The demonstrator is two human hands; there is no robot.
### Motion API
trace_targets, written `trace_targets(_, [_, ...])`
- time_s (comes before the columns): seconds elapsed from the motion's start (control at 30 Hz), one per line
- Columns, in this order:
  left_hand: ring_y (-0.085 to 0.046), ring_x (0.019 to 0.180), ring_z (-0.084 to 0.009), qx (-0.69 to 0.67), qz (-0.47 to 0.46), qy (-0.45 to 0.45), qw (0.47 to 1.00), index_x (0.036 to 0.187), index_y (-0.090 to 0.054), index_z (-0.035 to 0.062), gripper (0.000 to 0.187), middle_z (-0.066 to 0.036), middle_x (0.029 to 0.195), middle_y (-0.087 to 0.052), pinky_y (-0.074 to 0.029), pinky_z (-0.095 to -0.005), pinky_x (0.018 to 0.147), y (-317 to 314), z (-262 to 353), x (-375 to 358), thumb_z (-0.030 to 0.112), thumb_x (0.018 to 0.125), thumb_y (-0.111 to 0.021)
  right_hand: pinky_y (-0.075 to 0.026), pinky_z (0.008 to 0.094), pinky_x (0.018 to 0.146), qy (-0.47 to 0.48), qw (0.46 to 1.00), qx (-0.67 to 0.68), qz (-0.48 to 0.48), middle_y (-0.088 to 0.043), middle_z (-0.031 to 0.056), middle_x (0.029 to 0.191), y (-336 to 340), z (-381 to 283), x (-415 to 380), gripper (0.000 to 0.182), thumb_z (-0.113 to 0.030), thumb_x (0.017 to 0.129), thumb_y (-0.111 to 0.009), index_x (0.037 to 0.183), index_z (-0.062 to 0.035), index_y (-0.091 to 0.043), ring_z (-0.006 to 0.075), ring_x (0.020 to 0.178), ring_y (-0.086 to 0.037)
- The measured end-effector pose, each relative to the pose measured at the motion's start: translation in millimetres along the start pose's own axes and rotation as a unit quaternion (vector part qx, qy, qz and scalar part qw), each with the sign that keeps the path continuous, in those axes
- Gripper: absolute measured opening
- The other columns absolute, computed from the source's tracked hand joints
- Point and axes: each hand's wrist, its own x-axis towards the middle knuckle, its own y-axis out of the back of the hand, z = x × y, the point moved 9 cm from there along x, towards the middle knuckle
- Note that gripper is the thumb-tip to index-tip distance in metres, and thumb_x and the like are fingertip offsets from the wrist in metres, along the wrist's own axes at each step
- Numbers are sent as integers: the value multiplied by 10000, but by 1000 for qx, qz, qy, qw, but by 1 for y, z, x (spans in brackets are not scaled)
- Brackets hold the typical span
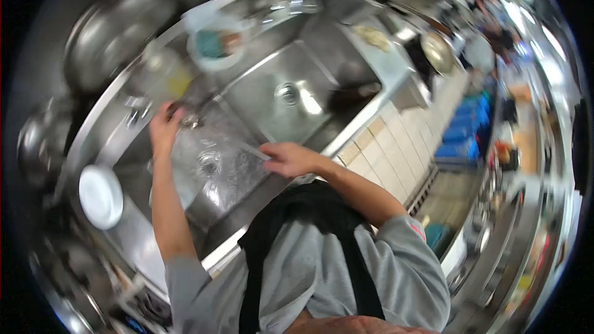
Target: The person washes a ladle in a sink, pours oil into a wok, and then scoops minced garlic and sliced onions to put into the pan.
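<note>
My left hand (pixel 166 127) is over the left basin of a steel sink (pixel 238 201), its fingers curled at a small shiny metal piece (pixel 192 121); motion blur hides its kind, so I cannot tell what it is. Lower and to the right, my right hand (pixel 289 159) pinches the end of a thin, pale, strip-like utensil (pixel 252 149) above the same basin. Rippling water (pixel 209 162) covers the basin floor around the drain. A tap (pixel 137 110) is mounted on the back wall beside my left hand.
A white tub (pixel 213 59) with something green in it sits on the sink's back ledge. White plates (pixel 101 196) are stacked on the left drainboard. The right basin (pixel 272 96) has its own drain. Blue bins (pixel 461 127) line the far side of the tiled floor (pixel 383 161).
</note>
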Motion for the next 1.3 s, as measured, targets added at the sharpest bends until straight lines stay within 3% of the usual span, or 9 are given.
trace_targets(0.03, [-669,949,-175,103,9,-15,995,1213,-625,31,368,-91,1049,-713,-503,-299,853,5,31,-5,145,875,-714,-507,446,790,26,997,-66,8,-667,216,957,3,-2,4,433,-245,908,-607,1250,8,-526,365,843,-651])
trace_targets(0.17, [-668,966,-330,378,-94,-8,921,1117,-649,151,248,-115,1016,-708,-527,-433,800,-9,56,-1,220,879,-652,-518,396,804,16,998,-59,18,-668,238,1027,11,-13,10,410,-150,889,-626,1265,-3,-555,354,929,-682])
trace_targets(0.2, [-671,965,-335,407,-102,-147,896,1067,-661,143,214,-113,983,-708,-532,-448,803,-20,78,-8,200,863,-636,-520,394,804,-1,997,-72,16,-667,240,1024,13,-19,11,402,-135,886,-628,1262,-5,-565,363,928,-682])
trace_targets(0.3, [-649,963,-351,480,-223,-184,828,961,-648,114,161,-91,980,-685,-529,-464,805,-65,64,-21,144,804,-646,-516,418,769,25,989,-146,-19,-658,256,994,8,-34,26,390,-131,887,-623,1250,-2,-567,417,897,-663])
trace_targets(0.5, [-658,921,-376,355,-288,-159,875,944,-670,120,127,-110,946,-695,-523,-480,797,-93,59,-86,146,821,-646,-516,417,760,87,950,-292,-67,-666,214,983,-1,-60,67,378,-124,862,-648,1225,-31,-597,389,886,-656])
trace_targets(0.57, [-652,935,-384,123,-319,-84,936,1058,-664,111,212,-139,1017,-685,-517,-484,805,-93,59,-106,213,873,-648,-516,424,758,98,942,-309,-87,-668,205,982,-8,-74,84,364,-134,863,-652,1213,-42,-608,383,888,-655])
trace_targets(0.67, [-650,927,-385,87,-194,-190,958,1160,-625,74,298,-166,1080,-661,-516,-481,806,-66,54,-126,258,927,-605,-515,434,765,96,906,-392,-127,-671,185,990,-20,-84,113,331,-183,874,-655,1182,-64,-628,365,898,-653])
trace_targets(0.93, [-617,986,-407,254,-24,80,964,1137,-553,47,233,-184,1051,-641,-507,-476,838,-20,-66,-111,188,954,-530,-515,460,806,229,886,-378,-143,-668,176,1007,-50,-148,234,247,-239,949,-552,1123,-84,-634,376,947,-639])
trace_targets(1.3, [-605,995,-431,199,37,66,977,1129,-578,21,229,-221,1092,-628,-494,-486,871,-8,-81,-100,119,929,-527,-523,476,826,201,853,-452,-163,-670,208,1007,-79,-147,302,214,-139,924,-504,1090,-84,-628,403,960,-650])
